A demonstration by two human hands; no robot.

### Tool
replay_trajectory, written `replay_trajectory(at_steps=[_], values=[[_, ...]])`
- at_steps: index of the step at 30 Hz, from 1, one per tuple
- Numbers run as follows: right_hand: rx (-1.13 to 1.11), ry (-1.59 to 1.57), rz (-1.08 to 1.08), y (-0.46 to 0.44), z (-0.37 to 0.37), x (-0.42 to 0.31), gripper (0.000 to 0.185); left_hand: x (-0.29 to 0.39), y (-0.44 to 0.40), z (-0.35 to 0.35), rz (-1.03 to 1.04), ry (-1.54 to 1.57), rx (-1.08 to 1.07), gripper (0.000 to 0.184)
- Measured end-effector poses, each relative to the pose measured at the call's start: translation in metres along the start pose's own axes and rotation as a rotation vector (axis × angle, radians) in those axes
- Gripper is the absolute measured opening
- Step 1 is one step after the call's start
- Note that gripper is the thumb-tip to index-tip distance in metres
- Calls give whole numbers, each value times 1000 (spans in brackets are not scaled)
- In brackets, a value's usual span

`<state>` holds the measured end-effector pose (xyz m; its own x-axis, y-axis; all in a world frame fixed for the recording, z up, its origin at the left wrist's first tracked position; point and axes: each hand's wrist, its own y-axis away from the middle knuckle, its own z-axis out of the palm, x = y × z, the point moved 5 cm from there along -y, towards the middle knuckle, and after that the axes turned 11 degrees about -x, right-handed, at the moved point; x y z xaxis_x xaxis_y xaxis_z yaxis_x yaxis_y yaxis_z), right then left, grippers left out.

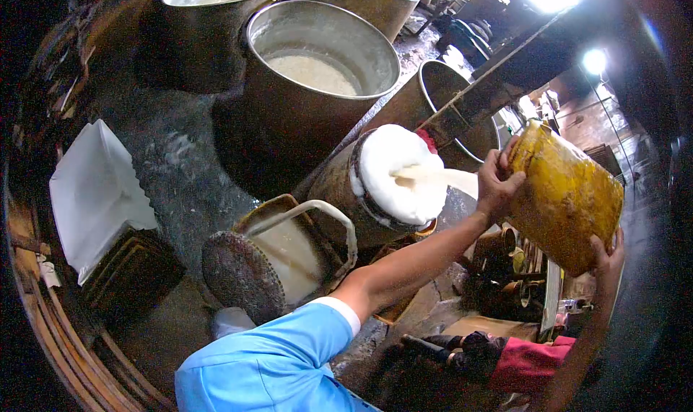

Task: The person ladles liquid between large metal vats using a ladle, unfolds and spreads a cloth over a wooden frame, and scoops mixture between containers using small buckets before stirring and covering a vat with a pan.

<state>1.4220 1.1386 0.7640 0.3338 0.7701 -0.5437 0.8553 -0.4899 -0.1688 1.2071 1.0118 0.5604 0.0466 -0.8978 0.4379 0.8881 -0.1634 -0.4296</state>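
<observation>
Both my hands hold up a yellow plastic container [563, 195] with a worn, stained surface, tilted on its side. My left hand [499, 184] grips its edge near the mouth, the fingers wrapped over it. At the lower far end, my right hand [608, 255] is closed on the container's bottom corner. A thick stream of cream-white liquid [451, 179] runs from behind my left hand into a round barrel [333, 182]. White foam [393, 155] stands at the barrel's top and covers its opening. The container's mouth is mostly hidden by my hand.
Large metal vats [323, 47] with pale liquid stand at the back. Below the barrel sits a cut-open container [289, 249] of whitish liquid, with a hose and a round woven lid [243, 275] beside it. White sheets [101, 188] lie left. A person in red [530, 361] is lower right.
</observation>
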Motion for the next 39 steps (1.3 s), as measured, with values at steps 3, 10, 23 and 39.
replay_trajectory(at_steps=[3,10,23,39], values=[[132,417,-114,21,18,1,70,13,13,-20,-47,-94,-7,33],[508,-739,345,282,260,116,51,78,130,-59,-149,-581,-580,28],[341,-1787,696,404,464,-6,47,185,376,-174,172,-903,-1712,27],[338,-1740,753,375,585,21,31,600,442,-635,-903,-1532,145,31]])
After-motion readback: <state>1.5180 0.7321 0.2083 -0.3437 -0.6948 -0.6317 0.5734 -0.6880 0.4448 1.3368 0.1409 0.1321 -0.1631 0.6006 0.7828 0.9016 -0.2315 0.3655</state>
